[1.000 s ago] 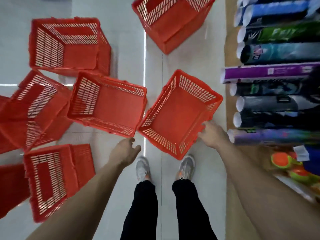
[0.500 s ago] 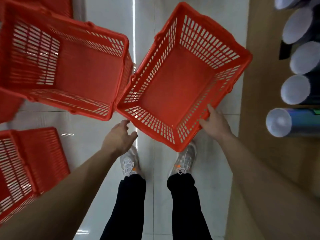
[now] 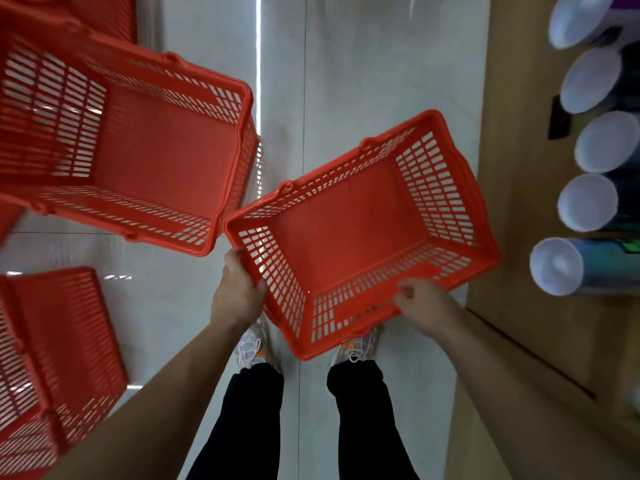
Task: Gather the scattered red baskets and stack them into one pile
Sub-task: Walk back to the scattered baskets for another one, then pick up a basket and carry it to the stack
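Both hands hold 1 red basket (image 3: 349,233): left hand (image 3: 237,296) grasps its corner, right hand (image 3: 424,306) pinches the near rim. It looks light and stiff, so the rims are good holds.

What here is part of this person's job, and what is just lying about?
Job:
- held basket, gripped at its rim by left hand and right hand
- upper-left basket
- lower-left basket

Lying about:
- capped tubes
- wooden shelf that holds them
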{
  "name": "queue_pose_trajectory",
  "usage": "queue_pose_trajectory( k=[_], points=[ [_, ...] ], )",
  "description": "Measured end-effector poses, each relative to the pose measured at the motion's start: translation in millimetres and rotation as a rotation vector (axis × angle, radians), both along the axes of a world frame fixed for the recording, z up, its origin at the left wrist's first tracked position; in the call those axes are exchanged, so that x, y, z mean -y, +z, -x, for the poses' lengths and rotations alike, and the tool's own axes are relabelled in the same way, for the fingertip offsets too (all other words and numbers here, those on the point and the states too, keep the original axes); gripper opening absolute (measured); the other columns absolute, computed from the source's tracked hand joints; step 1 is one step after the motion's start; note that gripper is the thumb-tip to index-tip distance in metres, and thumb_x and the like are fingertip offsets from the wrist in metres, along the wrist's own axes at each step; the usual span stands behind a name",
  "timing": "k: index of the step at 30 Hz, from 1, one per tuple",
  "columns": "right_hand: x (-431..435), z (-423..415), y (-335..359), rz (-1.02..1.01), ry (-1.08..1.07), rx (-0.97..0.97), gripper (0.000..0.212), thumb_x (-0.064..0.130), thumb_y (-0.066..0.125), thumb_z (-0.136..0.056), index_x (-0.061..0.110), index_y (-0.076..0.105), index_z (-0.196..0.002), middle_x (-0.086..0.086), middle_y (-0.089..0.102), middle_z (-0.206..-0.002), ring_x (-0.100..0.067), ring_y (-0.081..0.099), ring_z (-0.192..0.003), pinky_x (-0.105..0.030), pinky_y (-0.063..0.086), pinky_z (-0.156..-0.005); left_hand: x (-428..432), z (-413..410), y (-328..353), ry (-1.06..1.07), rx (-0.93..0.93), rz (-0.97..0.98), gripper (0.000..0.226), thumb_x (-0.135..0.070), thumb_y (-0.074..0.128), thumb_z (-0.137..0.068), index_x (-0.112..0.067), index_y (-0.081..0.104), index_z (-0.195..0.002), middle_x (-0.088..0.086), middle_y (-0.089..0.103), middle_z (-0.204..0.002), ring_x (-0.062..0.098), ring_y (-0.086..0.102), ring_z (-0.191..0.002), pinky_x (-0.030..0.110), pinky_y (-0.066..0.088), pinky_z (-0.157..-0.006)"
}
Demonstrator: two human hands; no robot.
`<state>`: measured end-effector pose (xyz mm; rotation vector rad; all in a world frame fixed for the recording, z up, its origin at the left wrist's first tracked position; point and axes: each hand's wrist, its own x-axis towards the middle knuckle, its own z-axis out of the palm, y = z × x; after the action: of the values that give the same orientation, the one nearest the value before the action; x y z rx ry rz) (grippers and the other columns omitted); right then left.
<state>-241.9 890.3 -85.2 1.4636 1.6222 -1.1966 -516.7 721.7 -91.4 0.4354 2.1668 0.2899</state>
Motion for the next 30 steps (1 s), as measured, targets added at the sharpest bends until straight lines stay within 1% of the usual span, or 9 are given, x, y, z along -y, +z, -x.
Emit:
queue_pose_trajectory(
  k=[3,5,8,10,12,18,25,27,30],
  points=[
    [-30.6,3.9,-8.5,-0.489,-0.095,-0.033,0.042,0.02,0.062,-0.087,0.011,0.061,-0.128,-0.015,0.059,-0.123,-0.036,0.056,-0.115,-0.041,0.045,-0.098,8.4,-8.6,-12.9,0.029,-0.095,-0.006,0.054,-0.028,0.061,-0.088,-0.02,0.024,-0.127,0.014,0.065,-0.115,0.037,0.067,-0.094,0.048,0.052,-0.076],
    [-55.8,9.0,-14.3,-0.622,-0.141,-0.002,0.059,0.02,0.062,-0.085,0.008,0.048,-0.141,-0.021,0.049,-0.133,-0.04,0.049,-0.121,-0.044,0.039,-0.103,16.5,-13.8,-23.4,0.063,-0.128,0.004,0.057,-0.029,0.062,-0.089,-0.017,0.023,-0.129,0.015,0.068,-0.107,0.038,0.067,-0.088,0.043,0.048,-0.069],
    [-91.3,11.8,-26.2,-0.781,-0.142,0.097,0.071,0.022,0.058,-0.085,0.007,0.033,-0.15,-0.022,0.039,-0.145,-0.041,0.04,-0.131,-0.048,0.033,-0.108,28.8,-19.4,-39.3,0.084,-0.124,0.046,0.061,-0.028,0.062,-0.09,-0.013,0.026,-0.136,0.017,0.069,-0.111,0.039,0.067,-0.094,0.046,0.049,-0.075],
    [-107.4,11.3,-34.1,-0.77,-0.177,0.163,0.074,0.024,0.054,-0.089,0.009,0.024,-0.155,-0.02,0.03,-0.155,-0.04,0.032,-0.139,-0.05,0.029,-0.112,33.8,-22.5,-45.0,0.085,-0.122,0.055,0.05,-0.029,0.062,-0.092,-0.013,0.037,-0.132,0.017,0.068,-0.113,0.039,0.066,-0.095,0.046,0.051,-0.077],
    [-115.0,10.5,-42.5,-0.674,-0.246,0.169,0.073,0.025,0.051,-0.093,0.012,0.019,-0.157,-0.018,0.029,-0.157,-0.039,0.034,-0.14,-0.051,0.03,-0.113,35.3,-25.0,-47.3,0.098,-0.155,0.024,0.041,-0.03,0.061,-0.092,-0.013,0.044,-0.126,0.016,0.068,-0.11,0.039,0.065,-0.093,0.047,0.052,-0.077],
    [-91.3,14.5,-34.2,-0.696,-0.376,0.093,0.066,0.025,0.054,-0.09,0.015,0.033,-0.151,-0.016,0.045,-0.146,-0.036,0.043,-0.133,-0.051,0.033,-0.11,35.6,-24.3,-28.0,0.236,-0.223,0.062,0.037,-0.031,0.055,-0.093,-0.013,0.046,-0.123,0.017,0.065,-0.111,0.042,0.062,-0.095,0.051,0.051,-0.081],
    [-52.8,24.5,29.9,-0.698,-0.336,0.051,0.06,0.028,0.055,-0.088,0.018,0.042,-0.145,-0.015,0.051,-0.136,-0.037,0.047,-0.127,-0.049,0.035,-0.107,71.9,-4.2,49.7,0.344,-0.309,0.053,0.036,-0.035,0.055,-0.096,-0.01,0.053,-0.121,0.017,0.067,-0.107,0.04,0.063,-0.095,0.043,0.044,-0.077],
    [-43.9,29.5,55.3,-0.666,-0.312,0.032,0.057,0.031,0.054,-0.089,0.018,0.044,-0.144,-0.015,0.053,-0.133,-0.036,0.05,-0.124,-0.05,0.037,-0.107,80.3,5.2,76.9,0.367,-0.319,0.038,0.036,-0.035,0.055,-0.096,-0.01,0.055,-0.122,0.016,0.068,-0.107,0.039,0.064,-0.096,0.043,0.046,-0.079],
    [-32.0,38.1,100.5,-0.581,-0.296,-0.025,0.049,0.037,0.051,-0.09,0.021,0.05,-0.136,-0.011,0.057,-0.123,-0.035,0.056,-0.114,-0.052,0.045,-0.1,92.3,18.9,123.3,0.406,-0.349,0.043,0.034,-0.033,0.055,-0.097,-0.011,0.057,-0.123,0.015,0.069,-0.108,0.039,0.064,-0.098,0.042,0.046,-0.081]
  ],
)
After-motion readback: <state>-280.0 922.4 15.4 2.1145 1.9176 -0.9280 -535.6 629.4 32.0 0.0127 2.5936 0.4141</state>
